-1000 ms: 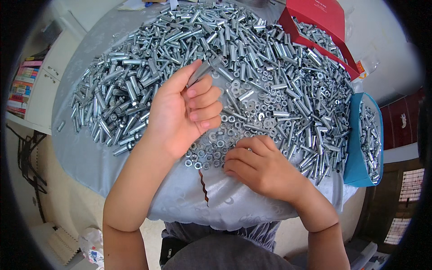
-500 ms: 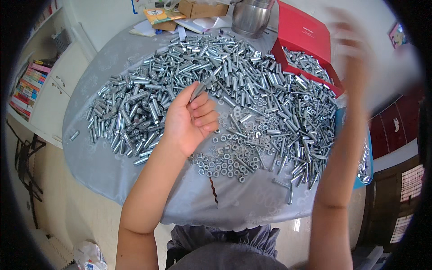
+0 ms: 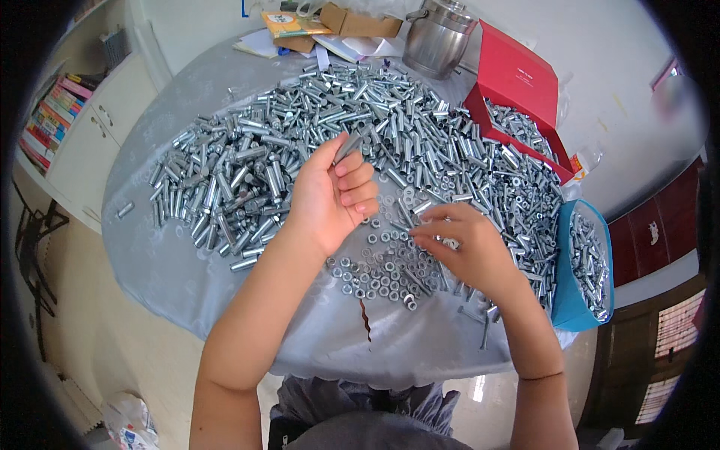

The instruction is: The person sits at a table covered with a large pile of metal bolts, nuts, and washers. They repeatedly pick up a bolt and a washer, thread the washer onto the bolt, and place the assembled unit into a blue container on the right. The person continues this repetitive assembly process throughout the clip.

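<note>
My left hand [image 3: 330,199], palm turned up, is closed around a grey metal sleeve [image 3: 349,147] that sticks up between thumb and forefinger. The other fingers curl into the palm, so the sleeve's lower part is hidden. To its right, my right hand [image 3: 472,244] hovers low over loose washers [image 3: 409,259], thumb and fingers bent but apart, with washers showing through the gap. Hex nuts [image 3: 371,285] lie in a cluster nearer to me. Around and beyond both hands spreads a large heap of metal sleeves and bolts [image 3: 247,161].
At the back right stands an open red box [image 3: 514,67] holding small metal parts. A blue bin [image 3: 574,300] with more hardware sits at the right edge. Behind are a steel pot [image 3: 437,41], a cardboard box [image 3: 360,21] and papers. A grey cloth [image 3: 172,277] covers the round table.
My right hand has come down from the upper right, beside the red box, to the washers. My left hand keeps hold of the sleeve. The whole view has shifted slightly.
</note>
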The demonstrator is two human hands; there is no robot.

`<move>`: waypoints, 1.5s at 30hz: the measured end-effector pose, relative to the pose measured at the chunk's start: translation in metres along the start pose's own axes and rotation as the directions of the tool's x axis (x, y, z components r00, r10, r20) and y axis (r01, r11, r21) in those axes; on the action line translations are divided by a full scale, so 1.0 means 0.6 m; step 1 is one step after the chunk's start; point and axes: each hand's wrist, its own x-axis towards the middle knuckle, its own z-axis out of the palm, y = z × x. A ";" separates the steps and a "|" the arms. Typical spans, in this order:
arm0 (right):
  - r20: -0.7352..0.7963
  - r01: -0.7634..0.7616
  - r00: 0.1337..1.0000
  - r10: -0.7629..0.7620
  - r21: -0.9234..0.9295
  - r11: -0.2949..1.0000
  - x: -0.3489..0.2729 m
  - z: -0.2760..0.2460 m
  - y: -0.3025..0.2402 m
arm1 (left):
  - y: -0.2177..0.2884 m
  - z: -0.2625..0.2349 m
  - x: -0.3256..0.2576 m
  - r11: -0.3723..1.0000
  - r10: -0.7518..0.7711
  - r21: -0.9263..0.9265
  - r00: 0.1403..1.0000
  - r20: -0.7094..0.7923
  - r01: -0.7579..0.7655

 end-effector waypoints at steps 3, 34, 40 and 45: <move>0.087 -0.011 0.996 0.004 0.079 0.997 -0.015 0.005 -0.023 | 0.000 0.005 -0.001 1.000 0.011 0.024 1.000 -0.022 -0.011; 0.122 0.233 0.969 -0.216 -0.144 0.962 -0.009 0.072 -0.033 | -0.014 -0.002 0.006 0.996 -0.045 0.072 0.999 0.001 0.045; -0.209 0.042 0.978 -0.012 0.138 0.990 -0.044 0.030 -0.016 | -0.040 0.020 -0.005 0.966 -0.130 0.226 0.991 -0.013 0.130; -0.252 -0.024 0.893 0.372 0.800 0.600 -0.086 0.008 0.020 | -0.087 0.031 -0.008 0.828 -0.263 0.497 0.962 -0.067 0.261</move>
